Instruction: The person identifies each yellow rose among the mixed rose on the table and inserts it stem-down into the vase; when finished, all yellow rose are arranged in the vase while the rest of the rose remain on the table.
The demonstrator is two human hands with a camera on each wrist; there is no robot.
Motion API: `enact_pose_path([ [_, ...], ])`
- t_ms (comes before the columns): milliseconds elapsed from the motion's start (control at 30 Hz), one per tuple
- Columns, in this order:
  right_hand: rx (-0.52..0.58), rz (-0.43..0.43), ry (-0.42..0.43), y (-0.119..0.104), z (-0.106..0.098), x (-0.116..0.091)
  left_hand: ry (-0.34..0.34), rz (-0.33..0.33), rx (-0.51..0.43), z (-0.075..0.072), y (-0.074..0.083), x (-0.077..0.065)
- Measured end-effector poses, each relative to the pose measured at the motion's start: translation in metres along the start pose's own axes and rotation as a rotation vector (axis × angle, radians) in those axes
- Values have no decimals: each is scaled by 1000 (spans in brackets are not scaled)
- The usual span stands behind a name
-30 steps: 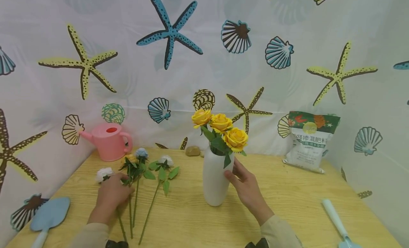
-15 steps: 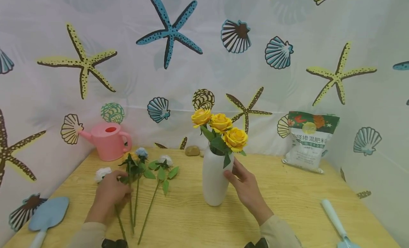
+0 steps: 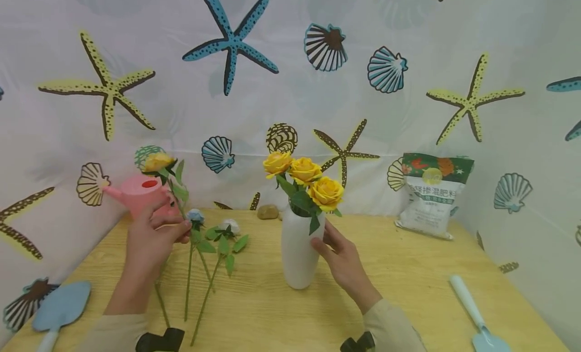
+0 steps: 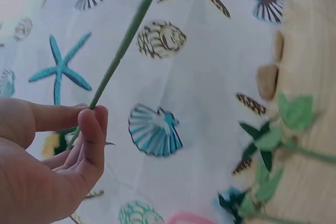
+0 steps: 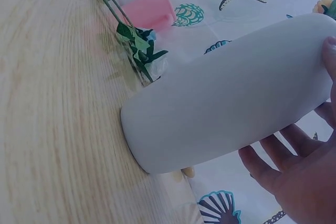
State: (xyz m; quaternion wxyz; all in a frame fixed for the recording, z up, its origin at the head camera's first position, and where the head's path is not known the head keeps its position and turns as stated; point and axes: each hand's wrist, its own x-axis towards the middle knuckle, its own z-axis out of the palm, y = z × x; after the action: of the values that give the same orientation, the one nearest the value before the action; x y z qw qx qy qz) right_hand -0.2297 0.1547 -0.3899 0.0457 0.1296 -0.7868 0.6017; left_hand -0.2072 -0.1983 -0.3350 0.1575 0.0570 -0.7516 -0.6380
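Thumb and fingertips of my left hand [image 3: 150,241] pinch the green stem [image 4: 125,45] of a yellow rose [image 3: 157,161], its bloom raised in front of the watering can. On the table nearby lie a blue rose [image 3: 195,215] and a white rose [image 3: 230,226]. One more stem [image 3: 162,307] shows below the left wrist, its bloom hidden behind the hand. My right hand [image 3: 343,264] holds the side of a white vase [image 3: 298,256], thumb in front and fingers behind. Upright on the table, the vase bears three yellow roses [image 3: 305,171].
A pink watering can [image 3: 136,194] stands at the back left, partly covered by the left hand. Small stones [image 3: 268,212] lie along the back edge. A fertilizer bag [image 3: 433,195] leans at the back right. A blue shovel [image 3: 63,306] lies left, a trowel [image 3: 467,297] right.
My left hand has taken a yellow rose from among the lying flowers and lifted it up off the table. The right hand stays on the vase. The head view has shifted slightly.
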Motion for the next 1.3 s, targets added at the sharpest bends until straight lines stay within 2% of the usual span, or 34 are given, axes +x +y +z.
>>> enact_pose_path([
  [100,4,-5,-1,1,0,1,44,28,-108,18,17,-7],
  [200,6,-8,-4,1,0,1,80,88,-193,41,31,-15],
  [300,16,-13,-10,1,0,1,116,178,-230,63,43,-21],
  [433,26,-22,-14,1,1,0,162,332,-273,86,57,-24],
  [633,18,-32,-13,3,2,0,213,554,-373,106,74,-23],
  [833,16,-41,-7,5,1,0,273,723,-458,118,84,-17],
  [933,19,-38,-6,4,2,0,264,780,-437,121,84,-15],
  [1100,12,-38,-7,4,2,-1,181,871,-353,128,77,-13],
  [1200,7,-41,-10,4,2,-1,122,877,-303,134,71,-14],
  [1300,2,-49,-11,4,2,0,66,849,-248,141,64,-17],
])
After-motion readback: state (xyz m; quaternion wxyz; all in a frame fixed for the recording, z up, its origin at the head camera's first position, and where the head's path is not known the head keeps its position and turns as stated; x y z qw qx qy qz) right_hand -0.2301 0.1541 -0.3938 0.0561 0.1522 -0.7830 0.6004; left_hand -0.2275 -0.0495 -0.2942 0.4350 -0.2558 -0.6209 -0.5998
